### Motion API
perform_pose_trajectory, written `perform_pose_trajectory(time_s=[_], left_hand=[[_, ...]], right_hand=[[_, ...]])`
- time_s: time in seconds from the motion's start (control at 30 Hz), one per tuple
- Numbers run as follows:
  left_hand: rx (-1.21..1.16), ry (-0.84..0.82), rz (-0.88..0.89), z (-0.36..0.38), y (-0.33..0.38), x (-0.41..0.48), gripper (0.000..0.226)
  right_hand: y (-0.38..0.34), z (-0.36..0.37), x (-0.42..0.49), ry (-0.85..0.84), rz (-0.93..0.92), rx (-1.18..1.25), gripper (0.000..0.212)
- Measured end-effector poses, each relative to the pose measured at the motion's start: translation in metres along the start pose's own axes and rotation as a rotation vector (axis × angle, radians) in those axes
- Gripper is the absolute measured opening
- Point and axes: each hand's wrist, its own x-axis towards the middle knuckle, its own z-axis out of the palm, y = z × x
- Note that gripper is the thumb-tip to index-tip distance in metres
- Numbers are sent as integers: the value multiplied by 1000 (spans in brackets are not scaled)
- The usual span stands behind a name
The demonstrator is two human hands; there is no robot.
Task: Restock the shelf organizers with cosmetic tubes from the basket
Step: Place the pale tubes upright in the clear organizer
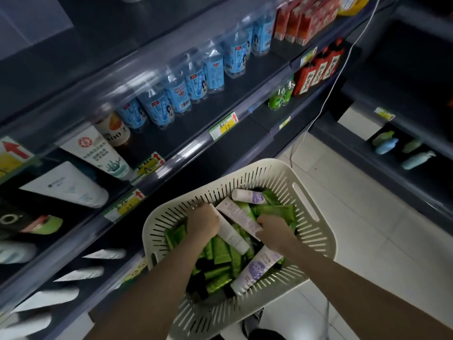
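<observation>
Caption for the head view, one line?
In the slotted basket, left hand and right hand reach among green tubes and white tubes.

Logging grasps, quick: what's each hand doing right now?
Left hand: fingers curled down into the basket, grip hidden; cannot tell.
Right hand: closed, gripping the pale lilac tube at its end.

Open-topped basket, shelf rail just beside
</observation>
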Motion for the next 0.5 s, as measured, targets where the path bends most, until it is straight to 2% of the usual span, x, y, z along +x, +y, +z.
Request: perform_pose_trajectory(time_s=[0.07,0.17,0.23,0.37,0.5], left_hand=[[-18,13,-26,3,1,-2,18],[-144,-72,-25,-4,1,-6,8],[-206,-67,19,-12,-2,-10,4],[-269,-150,128,-21,-19,-23,4],[-435,-207,185,-31,-36,-37,6]], right_hand=[[0,4,0,-12,-2,2,7],[-4,9,2,-4,8,3,15],[-8,11,5,0,28,-11,18],[-16,11,11,6,30,8,13],[-21,11,13,-22,30,-23,8]])
